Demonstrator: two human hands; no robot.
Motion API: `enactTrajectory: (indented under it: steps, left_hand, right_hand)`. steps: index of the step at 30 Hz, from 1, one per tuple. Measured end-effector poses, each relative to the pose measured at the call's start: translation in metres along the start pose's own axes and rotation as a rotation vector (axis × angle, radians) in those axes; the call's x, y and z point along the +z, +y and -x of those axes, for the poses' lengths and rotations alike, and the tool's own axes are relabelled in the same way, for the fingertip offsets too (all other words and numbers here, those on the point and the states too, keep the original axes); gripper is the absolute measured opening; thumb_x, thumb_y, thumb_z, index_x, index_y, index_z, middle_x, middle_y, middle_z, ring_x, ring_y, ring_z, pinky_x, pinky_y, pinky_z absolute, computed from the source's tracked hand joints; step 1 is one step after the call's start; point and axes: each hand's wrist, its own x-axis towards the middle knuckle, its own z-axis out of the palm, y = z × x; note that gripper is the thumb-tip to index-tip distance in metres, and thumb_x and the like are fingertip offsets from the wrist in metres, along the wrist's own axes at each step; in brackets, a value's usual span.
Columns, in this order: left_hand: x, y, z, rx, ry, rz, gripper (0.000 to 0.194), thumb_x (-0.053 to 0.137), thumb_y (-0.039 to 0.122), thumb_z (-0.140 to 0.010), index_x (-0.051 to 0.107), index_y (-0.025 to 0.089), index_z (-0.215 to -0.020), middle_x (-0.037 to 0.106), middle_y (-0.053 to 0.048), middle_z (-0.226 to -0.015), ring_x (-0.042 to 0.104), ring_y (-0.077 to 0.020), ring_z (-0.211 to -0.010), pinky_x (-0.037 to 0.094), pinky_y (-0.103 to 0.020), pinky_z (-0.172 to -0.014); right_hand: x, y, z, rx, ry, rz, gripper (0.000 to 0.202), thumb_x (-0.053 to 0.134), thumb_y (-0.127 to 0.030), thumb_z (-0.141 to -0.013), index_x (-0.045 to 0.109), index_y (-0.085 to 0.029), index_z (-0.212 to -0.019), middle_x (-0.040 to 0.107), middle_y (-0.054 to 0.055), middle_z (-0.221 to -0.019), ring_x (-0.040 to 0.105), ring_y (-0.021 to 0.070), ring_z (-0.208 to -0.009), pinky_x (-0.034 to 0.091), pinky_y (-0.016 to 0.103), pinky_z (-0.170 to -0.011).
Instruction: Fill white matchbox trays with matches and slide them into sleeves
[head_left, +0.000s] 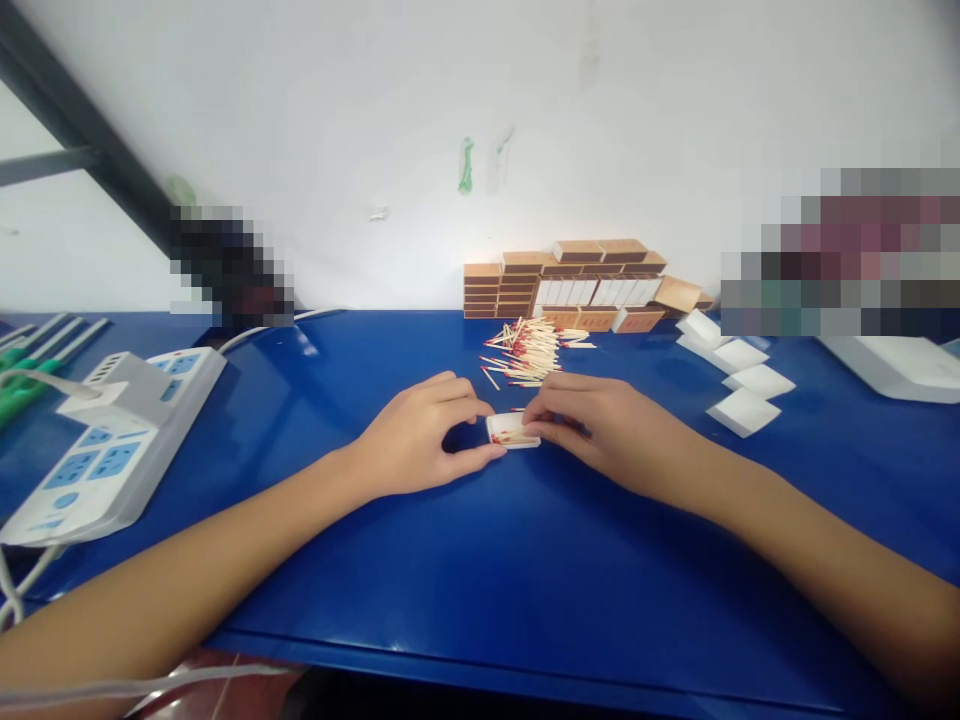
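A small white tray with a few red-tipped matches in it lies on the blue table. My left hand grips the left end of the tray between thumb and forefinger. At the tray's right end is my right hand, its thumb and fingertips pinched round matches that lie over the tray. Just behind the hands a loose pile of matches is spread on the table. Stacked matchboxes stand behind the pile, against the wall.
Several empty white trays lie in a row at the right. On the left are a white power strip with a plug and cables, and green-and-white items. A white object sits at the far right.
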Motion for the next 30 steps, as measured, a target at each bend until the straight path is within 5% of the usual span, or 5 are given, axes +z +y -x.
enactTrajectory:
  steps: [13,30]
  left_hand:
    - [0.0019,-0.0007,0.0002,0.017,0.005,-0.018,0.031,0.069,0.041,-0.096,0.073,0.017,-0.115,0.070,-0.007,-0.097,0.063,-0.0205,-0.088,0.053,-0.036,-0.082]
    - [0.0009,-0.0017,0.0005,0.023,0.005,-0.013,0.030,0.069,0.042,-0.096,0.073,0.016,-0.113,0.070,-0.007,-0.097,0.062,-0.0204,-0.088,0.054,-0.036,-0.083]
  right_hand:
    - [0.0066,-0.0068,-0.0004,0.060,0.074,-0.111,0.015,0.058,-0.024,-0.101,0.073,-0.022,-0.101,0.070,0.006,-0.092,0.065,0.0187,-0.082,0.048,0.030,-0.070]
    - [0.0019,-0.0042,0.0018,0.146,-0.015,-0.153,0.011,0.061,-0.025,-0.099,0.071,-0.024,-0.099,0.075,0.002,-0.089,0.065,0.0164,-0.073,0.047,0.028,-0.067]
